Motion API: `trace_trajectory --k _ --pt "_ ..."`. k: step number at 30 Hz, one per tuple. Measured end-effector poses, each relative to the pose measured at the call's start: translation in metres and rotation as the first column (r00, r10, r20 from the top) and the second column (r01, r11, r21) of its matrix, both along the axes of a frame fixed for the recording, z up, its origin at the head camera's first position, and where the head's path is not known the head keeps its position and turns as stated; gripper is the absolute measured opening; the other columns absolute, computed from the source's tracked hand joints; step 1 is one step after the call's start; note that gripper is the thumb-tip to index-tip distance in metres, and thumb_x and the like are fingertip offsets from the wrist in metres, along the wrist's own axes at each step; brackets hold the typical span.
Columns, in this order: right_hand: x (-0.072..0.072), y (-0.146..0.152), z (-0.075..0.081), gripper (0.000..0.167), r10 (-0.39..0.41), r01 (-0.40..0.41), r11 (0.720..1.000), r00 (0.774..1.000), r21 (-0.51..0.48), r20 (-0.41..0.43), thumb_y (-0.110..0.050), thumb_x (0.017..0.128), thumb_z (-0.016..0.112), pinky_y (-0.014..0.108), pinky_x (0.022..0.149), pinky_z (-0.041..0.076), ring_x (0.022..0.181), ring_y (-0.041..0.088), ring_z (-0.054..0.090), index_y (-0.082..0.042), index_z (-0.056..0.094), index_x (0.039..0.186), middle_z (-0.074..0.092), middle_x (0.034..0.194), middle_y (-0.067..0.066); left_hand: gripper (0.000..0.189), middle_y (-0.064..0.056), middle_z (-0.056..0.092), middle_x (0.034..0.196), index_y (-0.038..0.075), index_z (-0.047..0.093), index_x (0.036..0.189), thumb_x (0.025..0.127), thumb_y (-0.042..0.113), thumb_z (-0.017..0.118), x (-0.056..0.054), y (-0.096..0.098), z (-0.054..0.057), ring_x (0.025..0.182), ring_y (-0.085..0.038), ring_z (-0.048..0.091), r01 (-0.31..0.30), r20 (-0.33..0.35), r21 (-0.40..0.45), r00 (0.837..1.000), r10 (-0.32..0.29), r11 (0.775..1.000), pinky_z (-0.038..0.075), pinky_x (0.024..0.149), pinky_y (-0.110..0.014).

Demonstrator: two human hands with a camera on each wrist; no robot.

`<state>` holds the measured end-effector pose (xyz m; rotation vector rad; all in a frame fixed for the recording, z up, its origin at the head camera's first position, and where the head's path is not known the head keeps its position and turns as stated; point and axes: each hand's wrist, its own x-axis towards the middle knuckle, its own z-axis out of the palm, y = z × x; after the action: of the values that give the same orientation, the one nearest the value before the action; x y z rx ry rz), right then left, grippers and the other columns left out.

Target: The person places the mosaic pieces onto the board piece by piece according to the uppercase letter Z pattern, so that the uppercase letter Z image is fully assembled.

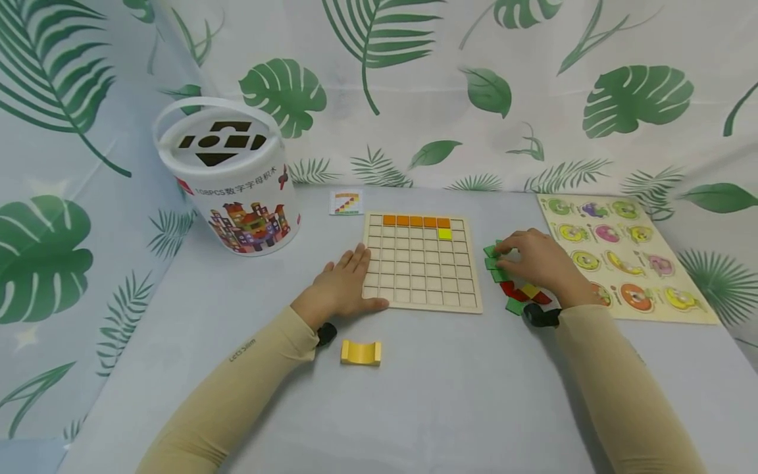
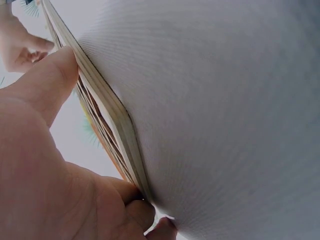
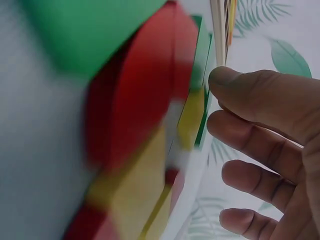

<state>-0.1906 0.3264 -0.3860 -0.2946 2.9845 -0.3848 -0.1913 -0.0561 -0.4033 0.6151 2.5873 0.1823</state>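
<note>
A square wooden grid board (image 1: 417,268) lies in the middle of the table. Its top row holds several orange tiles (image 1: 416,222), and a yellow tile (image 1: 445,234) sits under the rightmost one. My left hand (image 1: 343,284) rests at the board's left edge, fingers extended, thumb against the near corner; the left wrist view shows the thumb (image 2: 62,65) touching the rim. Right of the board, my right hand (image 1: 535,263) hovers at a pile of green tiles (image 1: 496,264), red tiles (image 1: 508,289) and yellow tiles (image 3: 142,185). Nothing shows between its thumb and index finger (image 3: 235,127).
A small pattern card (image 1: 346,203) lies behind the board's left corner. At the back left stands a white bucket (image 1: 237,178) with shape holes in its lid. A fruit picture board (image 1: 628,260) lies at the right. A yellow arch block (image 1: 360,353) sits in front.
</note>
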Motion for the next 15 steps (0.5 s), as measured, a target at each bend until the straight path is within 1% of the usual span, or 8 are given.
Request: trace_trajectory --k 5,11,15 --pt "0.01 0.013 0.001 0.026 -0.019 0.019 0.999 1.0 0.026 0.003 -0.019 0.093 0.077 0.059 0.094 0.053 0.11 0.037 0.061 -0.006 0.079 0.115 0.075 0.116 0.018 0.114 -0.006 -0.011 0.176 0.01 -0.006 0.167 0.095 0.075 0.052 0.001 0.0 0.002 0.165 -0.03 0.001 0.0 0.004 0.006 1.0 0.0 1.0 0.012 0.133 -0.055" --pt "0.017 0.027 0.0 0.03 -0.051 0.05 0.998 0.997 0.032 0.051 -0.019 0.091 0.077 0.06 0.095 0.054 0.111 0.038 0.059 -0.007 0.078 0.118 0.072 0.121 0.02 0.113 -0.007 -0.01 0.176 0.009 -0.006 0.167 0.095 0.074 0.053 0.002 0.0 0.005 0.165 -0.03 0.001 -0.002 0.009 0.016 1.0 0.002 1.0 0.013 0.133 -0.055" --pt "0.02 0.031 -0.002 0.029 -0.059 0.057 0.998 0.996 0.039 0.061 -0.018 0.089 0.077 0.059 0.094 0.055 0.111 0.038 0.058 -0.01 0.078 0.116 0.07 0.123 0.019 0.112 -0.008 -0.008 0.177 0.008 -0.004 0.167 0.096 0.073 0.054 0.003 0.001 0.007 0.165 -0.031 0.002 -0.002 0.008 0.021 1.0 0.002 1.0 0.013 0.133 -0.055"
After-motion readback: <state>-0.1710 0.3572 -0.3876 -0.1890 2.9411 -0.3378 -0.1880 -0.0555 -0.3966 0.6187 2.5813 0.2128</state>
